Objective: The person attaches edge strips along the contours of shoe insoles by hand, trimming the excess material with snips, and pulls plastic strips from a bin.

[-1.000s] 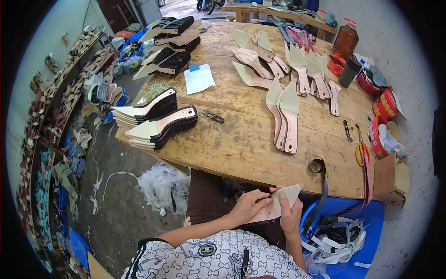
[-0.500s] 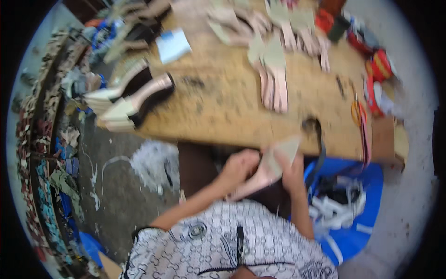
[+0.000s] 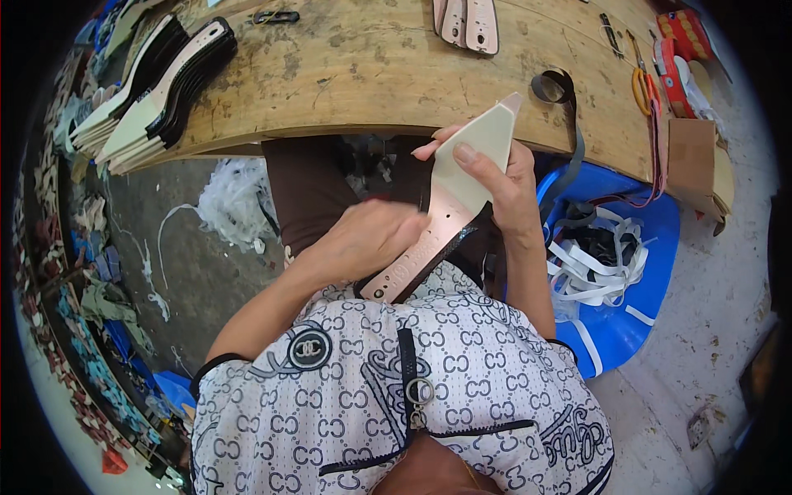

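Note:
A pointed shoe insole [image 3: 458, 191], pink with small holes at the heel end and cream at the toe, is held tilted above my lap. Black edging runs along its sides. My right hand [image 3: 507, 186] grips the toe half, thumb flat on the cream face and fingertips showing past the far side. Curled at the insole's left edge is my left hand [image 3: 371, 239], its fingers closed there and slightly blurred; their tips are partly hidden.
Stacked insoles [image 3: 165, 99] overhang the wooden table's [image 3: 355, 82] left edge; more pink heel ends [image 3: 466, 25] lie at the back. A black strip [image 3: 569, 115] hangs off the front edge. Orange-handled scissors [image 3: 640, 87], a cardboard box [image 3: 691, 157] and a blue tub [image 3: 635, 330] with white strips are right.
My view has dropped, so the table sits higher in the picture. The right hand has shifted its hold on the toe half, and my left hand has come down along the insole's left edge.

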`<state>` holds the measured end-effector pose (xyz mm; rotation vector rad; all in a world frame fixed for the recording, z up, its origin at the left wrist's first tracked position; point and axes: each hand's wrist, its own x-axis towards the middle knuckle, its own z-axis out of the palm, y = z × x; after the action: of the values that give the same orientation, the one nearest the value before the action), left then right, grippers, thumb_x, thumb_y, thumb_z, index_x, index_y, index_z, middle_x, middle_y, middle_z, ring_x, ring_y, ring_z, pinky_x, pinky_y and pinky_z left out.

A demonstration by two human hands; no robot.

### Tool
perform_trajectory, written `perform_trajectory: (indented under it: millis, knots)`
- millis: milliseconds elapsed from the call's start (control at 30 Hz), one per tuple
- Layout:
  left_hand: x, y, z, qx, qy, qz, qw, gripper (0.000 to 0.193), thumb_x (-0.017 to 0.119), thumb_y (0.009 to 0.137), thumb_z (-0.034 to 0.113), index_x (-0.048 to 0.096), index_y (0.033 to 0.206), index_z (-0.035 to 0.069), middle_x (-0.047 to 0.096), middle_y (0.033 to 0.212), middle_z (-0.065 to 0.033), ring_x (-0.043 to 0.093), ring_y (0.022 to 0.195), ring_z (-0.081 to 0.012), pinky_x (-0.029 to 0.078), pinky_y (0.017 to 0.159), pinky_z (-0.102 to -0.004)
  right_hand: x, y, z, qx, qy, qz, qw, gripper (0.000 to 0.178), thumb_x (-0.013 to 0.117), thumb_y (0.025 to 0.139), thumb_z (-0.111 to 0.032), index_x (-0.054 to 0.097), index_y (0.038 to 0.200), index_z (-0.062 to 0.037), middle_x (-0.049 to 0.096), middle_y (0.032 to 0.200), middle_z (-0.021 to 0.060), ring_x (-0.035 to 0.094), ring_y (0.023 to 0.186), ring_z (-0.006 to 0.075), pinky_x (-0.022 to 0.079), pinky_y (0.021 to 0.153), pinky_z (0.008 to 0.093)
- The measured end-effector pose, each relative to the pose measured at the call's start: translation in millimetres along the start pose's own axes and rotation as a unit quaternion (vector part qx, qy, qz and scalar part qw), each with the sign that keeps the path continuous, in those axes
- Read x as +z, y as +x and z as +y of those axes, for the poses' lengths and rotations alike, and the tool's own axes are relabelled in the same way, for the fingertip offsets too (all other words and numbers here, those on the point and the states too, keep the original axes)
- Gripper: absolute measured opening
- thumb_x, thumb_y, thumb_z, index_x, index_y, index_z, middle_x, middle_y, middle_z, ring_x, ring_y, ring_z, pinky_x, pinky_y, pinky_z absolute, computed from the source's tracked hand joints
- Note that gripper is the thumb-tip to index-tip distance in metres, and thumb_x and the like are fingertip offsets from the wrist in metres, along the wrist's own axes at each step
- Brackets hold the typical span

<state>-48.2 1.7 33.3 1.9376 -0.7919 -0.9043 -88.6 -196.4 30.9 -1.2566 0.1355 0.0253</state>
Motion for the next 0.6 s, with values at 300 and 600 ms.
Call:
perform_trajectory:
  millis: [300,600]
  knots:
    - [-25,26,-3,-0.074,-0.412,0.011,0.908,0.036,0.053,0.096,0.030,0.063,0.104,-0.004,0.062,0.087,0.0000,0.053,0.080,-0.0064,0.045,0.075,-0.0226,13,12,7,-0.002,0.085,0.002,0.996,0.031,0.057,0.089,-0.019,0.060,0.110,0.0037,0.068,0.104,0.0167,0.064,0.091,0.0176,0.051,0.081,0.0310]
    - [-52,28,-2,-0.013,-0.275,-0.097,0.956,0.035,0.052,0.095,0.025,0.054,0.117,-0.002,0.058,0.089,0.0011,0.052,0.080,-0.0083,0.044,0.075,-0.0243,9,29,5,-0.022,0.068,-0.063,0.995,0.036,0.058,0.090,-0.023,0.062,0.113,0.0032,0.059,0.123,0.0157,0.057,0.110,0.0198,0.044,0.094,0.0314]
